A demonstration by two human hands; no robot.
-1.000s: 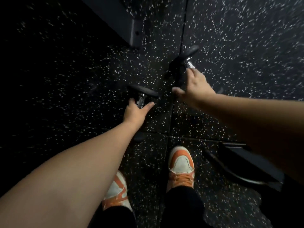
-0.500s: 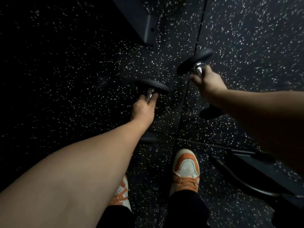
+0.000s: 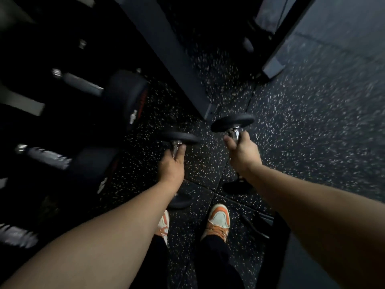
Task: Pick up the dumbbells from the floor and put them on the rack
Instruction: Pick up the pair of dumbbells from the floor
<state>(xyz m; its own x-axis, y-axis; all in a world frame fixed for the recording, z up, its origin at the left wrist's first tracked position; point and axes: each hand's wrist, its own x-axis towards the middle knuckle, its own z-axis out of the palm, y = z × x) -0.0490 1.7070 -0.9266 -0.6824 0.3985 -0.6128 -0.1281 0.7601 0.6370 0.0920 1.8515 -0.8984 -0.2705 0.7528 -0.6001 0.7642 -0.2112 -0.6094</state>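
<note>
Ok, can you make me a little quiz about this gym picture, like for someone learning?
1. True or false: the left hand grips a dumbbell by its handle.
2. Which side of the picture shows the rack with bigger dumbbells? A) left B) right C) bottom
3. Fill in: the shoes are white and ____.

Key:
1. True; the right hand grips the other dumbbell too.
2. A
3. orange

Black dumbbells [image 3: 232, 123], white-speckled black floor [image 3: 312, 122], orange-and-white sneakers [image 3: 218, 221].
</note>
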